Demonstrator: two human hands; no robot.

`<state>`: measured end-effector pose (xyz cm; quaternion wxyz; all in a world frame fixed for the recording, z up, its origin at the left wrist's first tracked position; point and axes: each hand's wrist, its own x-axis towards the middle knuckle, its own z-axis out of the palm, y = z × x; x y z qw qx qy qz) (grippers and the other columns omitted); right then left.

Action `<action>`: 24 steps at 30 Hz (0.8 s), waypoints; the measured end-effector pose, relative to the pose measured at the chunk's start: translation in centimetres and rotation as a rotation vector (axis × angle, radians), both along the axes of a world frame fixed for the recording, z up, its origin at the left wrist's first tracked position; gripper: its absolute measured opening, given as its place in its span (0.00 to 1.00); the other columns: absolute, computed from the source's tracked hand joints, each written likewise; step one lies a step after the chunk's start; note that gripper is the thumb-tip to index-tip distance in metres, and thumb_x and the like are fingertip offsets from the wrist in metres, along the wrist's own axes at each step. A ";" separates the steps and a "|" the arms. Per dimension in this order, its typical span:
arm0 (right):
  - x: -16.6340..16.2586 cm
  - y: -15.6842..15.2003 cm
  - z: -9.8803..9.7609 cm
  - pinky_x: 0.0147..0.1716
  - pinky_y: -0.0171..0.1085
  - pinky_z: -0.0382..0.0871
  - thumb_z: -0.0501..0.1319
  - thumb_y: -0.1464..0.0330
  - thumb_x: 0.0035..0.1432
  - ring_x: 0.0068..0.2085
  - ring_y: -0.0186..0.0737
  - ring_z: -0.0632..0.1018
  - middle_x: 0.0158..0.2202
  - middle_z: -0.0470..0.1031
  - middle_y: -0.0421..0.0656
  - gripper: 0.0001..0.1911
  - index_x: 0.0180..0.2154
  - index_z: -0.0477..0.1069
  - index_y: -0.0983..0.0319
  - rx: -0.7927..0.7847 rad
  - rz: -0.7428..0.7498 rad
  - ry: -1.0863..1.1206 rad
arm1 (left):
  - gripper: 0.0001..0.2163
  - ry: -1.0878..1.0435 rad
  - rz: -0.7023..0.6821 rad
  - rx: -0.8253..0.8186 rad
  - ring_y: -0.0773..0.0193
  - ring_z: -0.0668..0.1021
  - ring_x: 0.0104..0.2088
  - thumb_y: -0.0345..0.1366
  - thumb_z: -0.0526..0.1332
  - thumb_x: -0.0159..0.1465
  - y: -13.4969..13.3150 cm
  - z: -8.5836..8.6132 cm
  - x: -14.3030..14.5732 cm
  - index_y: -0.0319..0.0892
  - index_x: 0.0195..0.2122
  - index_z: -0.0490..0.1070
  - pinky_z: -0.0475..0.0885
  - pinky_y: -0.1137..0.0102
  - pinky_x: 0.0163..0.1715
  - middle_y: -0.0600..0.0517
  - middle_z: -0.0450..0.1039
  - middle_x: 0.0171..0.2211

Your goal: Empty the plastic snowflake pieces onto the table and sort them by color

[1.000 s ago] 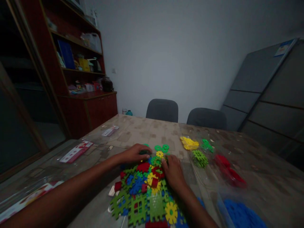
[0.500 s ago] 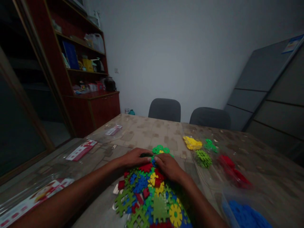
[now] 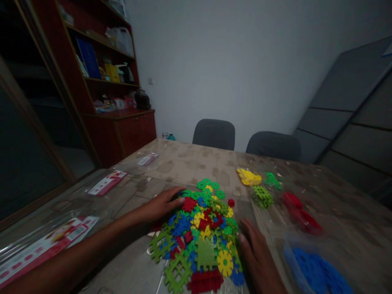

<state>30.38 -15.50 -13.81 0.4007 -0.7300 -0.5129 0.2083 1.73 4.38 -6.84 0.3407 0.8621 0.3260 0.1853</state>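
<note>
A heap of colourful plastic building pieces (image 3: pixel 205 228) lies on the table in front of me. It mixes flower-shaped discs and notched squares in green, yellow, blue and red. My left hand (image 3: pixel 165 204) rests at the heap's upper left edge, fingers stretched out and touching the pieces near a red one (image 3: pixel 189 204). On the right side, my right hand (image 3: pixel 252 245) lies against the heap's edge with its fingers apart and loosely bent. Neither hand visibly grips a piece.
Right of the heap are sorted yellow pieces (image 3: pixel 249 177), green squares (image 3: pixel 262 197), red pieces (image 3: pixel 301 212) and a clear box (image 3: pixel 289 261) of blue pieces. Plastic packages with printed cards (image 3: pixel 107 182) lie left. Two grey chairs (image 3: pixel 214 132) stand behind the table.
My hands have moved apart from the top of the heap. The right hand has come down to the heap's right side, and the left has shifted left, uncovering the upper pieces.
</note>
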 end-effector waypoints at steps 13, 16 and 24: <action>-2.4 1.7 6.6 0.46 0.44 0.69 0.53 0.63 0.67 0.44 0.46 0.76 0.39 0.78 0.45 0.14 0.39 0.76 0.58 0.145 0.318 -0.088 | 0.12 -0.009 -0.111 0.191 0.53 0.72 0.57 0.41 0.57 0.70 -2.4 3.5 0.9 0.46 0.52 0.72 0.64 0.57 0.59 0.47 0.72 0.57; -3.4 0.9 7.1 0.40 0.42 0.68 0.56 0.65 0.65 0.40 0.46 0.75 0.35 0.77 0.43 0.09 0.35 0.75 0.57 0.087 0.409 -0.169 | 0.08 0.079 -0.221 0.178 0.55 0.74 0.52 0.37 0.60 0.69 -4.0 5.2 0.2 0.46 0.48 0.73 0.67 0.61 0.55 0.48 0.73 0.51; -6.2 1.6 6.7 0.45 0.49 0.65 0.72 0.69 0.44 0.46 0.54 0.72 0.43 0.75 0.46 0.20 0.41 0.71 0.58 -0.145 0.409 -0.327 | 0.34 0.315 -0.346 0.169 0.48 0.69 0.56 0.33 0.77 0.51 -9.8 5.8 -0.6 0.51 0.57 0.67 0.65 0.56 0.56 0.47 0.67 0.58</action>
